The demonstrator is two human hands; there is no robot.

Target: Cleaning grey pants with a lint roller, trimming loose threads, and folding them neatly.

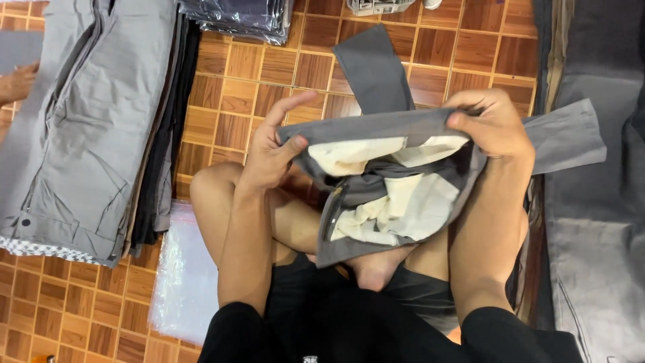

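Note:
I sit cross-legged on a wood-pattern floor, holding a pair of grey trousers (pixel 376 81) over my lap. The waistband faces me and lies open, showing cream pocket linings (pixel 396 202) and the zip fly. My left hand (pixel 272 148) pinches the left end of the waistband, thumb on the inside. My right hand (pixel 490 124) grips the right end, fingers curled over the edge. One trouser leg runs away from me across the floor; the other stretches out to the right.
A stack of folded grey and dark trousers (pixel 87 128) lies at the left, with another person's hand (pixel 17 82) at the far left edge. Clear plastic bags (pixel 185 275) lie by my left knee. Bagged dark garments (pixel 242 17) sit at top; grey fabric (pixel 594 222) lies on the right.

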